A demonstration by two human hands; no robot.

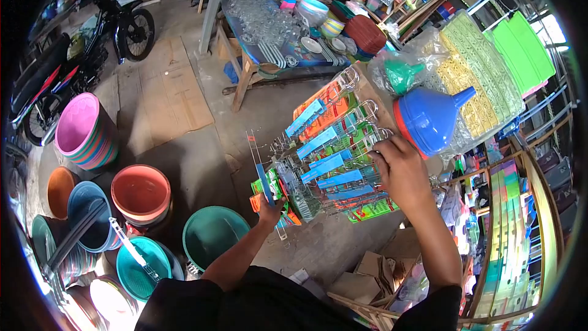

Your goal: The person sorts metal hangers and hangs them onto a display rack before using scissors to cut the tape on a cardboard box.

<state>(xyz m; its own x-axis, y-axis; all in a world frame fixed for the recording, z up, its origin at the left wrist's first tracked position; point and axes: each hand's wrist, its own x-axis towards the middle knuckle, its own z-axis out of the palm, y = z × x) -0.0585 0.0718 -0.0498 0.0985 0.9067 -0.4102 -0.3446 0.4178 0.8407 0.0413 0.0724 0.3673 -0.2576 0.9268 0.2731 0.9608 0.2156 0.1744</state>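
Note:
Several wire hangers (334, 162) with blue label strips hang in a row in the middle, with orange and green printed cards among them. My left hand (271, 211) is closed around a separate wire hanger (264, 179) with a blue strip, held upright to the left of the row. Green and orange packaging shows beside those fingers. My right hand (401, 165) has its fingers curled at the metal hooks on the right end of the row, seemingly gripping one. Its fingertips are partly hidden, so the exact hold is hard to make out.
Blue funnels (429, 119) and bagged plastic baskets (468, 79) stand right of the hangers. Stacked tubs (142, 191) and a green basin (214, 238) sit at lower left. A table of glassware (263, 21), a motorcycle (131, 30) and cardboard boxes (367, 279) surround the floor.

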